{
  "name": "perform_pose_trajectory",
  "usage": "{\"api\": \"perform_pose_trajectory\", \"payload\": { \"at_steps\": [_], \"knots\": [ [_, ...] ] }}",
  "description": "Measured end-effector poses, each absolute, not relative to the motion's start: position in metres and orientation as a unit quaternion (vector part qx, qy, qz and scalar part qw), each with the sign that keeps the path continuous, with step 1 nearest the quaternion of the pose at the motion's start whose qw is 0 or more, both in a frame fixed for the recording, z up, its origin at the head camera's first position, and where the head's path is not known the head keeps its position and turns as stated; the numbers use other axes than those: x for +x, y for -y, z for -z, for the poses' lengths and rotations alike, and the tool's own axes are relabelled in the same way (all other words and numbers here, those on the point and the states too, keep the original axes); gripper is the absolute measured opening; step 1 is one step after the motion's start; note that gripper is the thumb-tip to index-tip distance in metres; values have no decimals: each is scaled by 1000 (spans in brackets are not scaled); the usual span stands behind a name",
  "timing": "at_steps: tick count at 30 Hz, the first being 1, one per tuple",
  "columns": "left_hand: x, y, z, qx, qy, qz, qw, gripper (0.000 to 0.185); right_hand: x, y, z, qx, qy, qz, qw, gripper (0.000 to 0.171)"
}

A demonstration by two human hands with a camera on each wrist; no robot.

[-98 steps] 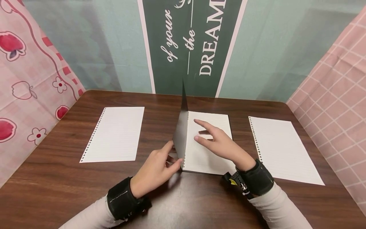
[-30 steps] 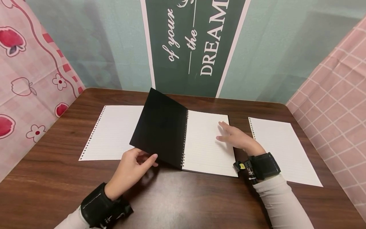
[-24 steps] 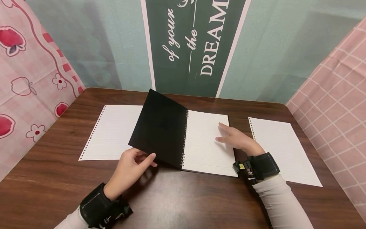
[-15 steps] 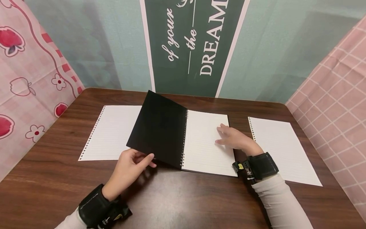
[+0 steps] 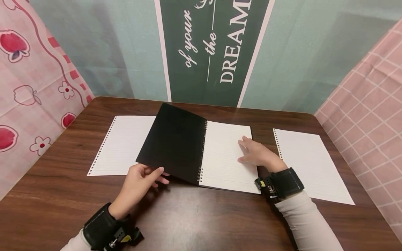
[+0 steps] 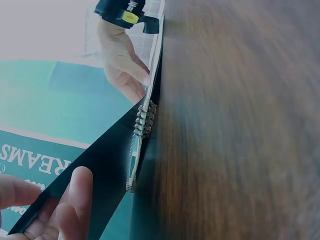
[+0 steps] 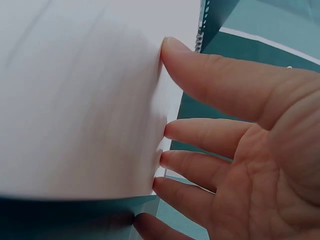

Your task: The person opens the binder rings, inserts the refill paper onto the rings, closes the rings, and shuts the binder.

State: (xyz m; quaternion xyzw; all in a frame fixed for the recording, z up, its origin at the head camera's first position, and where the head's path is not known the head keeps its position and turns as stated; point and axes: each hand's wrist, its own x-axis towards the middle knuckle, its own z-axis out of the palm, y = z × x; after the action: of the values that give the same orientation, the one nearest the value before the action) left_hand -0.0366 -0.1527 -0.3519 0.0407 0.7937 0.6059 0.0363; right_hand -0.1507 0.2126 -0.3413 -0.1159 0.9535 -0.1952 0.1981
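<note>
Black cover held open at a slant; right hand steadying the page side.

Left hand (image 5: pixel 137 183) holds the black cover (image 5: pixel 174 143) at its lower edge, thumb at the edge and fingers beneath; right hand (image 5: pixel 259 153) has its fingers extended, tips on the lined page (image 5: pixel 221 153) near its outer edge, no grip evident. The notebook (image 5: pixel 203 153) lies mid-table, its cover raised and partly hiding the left loose sheet (image 5: pixel 120 146); the right loose sheet (image 5: pixel 309 160) lies flat on the wooden table (image 5: pixel 194 219). Step in hand, as judged: opening the cover. Next move would call for lowering it gently without dragging that left sheet, the right hand keeping the pages down.
</note>
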Motion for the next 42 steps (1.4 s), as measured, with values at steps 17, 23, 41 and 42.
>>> {"api": "perform_pose_trajectory", "payload": {
  "at_steps": [17, 23, 41, 42],
  "knots": [
    [-38, 159, 355, -15, -772, -634, 46, 22, -147, -220, 335, -142, -960, 144, 193, 74],
    [-39, 160, 357, -28, -767, -639, 49, 18, -148, -224, 336, -144, -959, 144, 196, 74],
    [-46, 172, 358, -15, -795, -598, 100, 26, -156, -245, 336, -130, -956, 170, 198, 77],
    [-47, 173, 358, -8, -799, -592, 103, 27, -156, -246, 336, -128, -956, 172, 199, 77]
  ]
}}
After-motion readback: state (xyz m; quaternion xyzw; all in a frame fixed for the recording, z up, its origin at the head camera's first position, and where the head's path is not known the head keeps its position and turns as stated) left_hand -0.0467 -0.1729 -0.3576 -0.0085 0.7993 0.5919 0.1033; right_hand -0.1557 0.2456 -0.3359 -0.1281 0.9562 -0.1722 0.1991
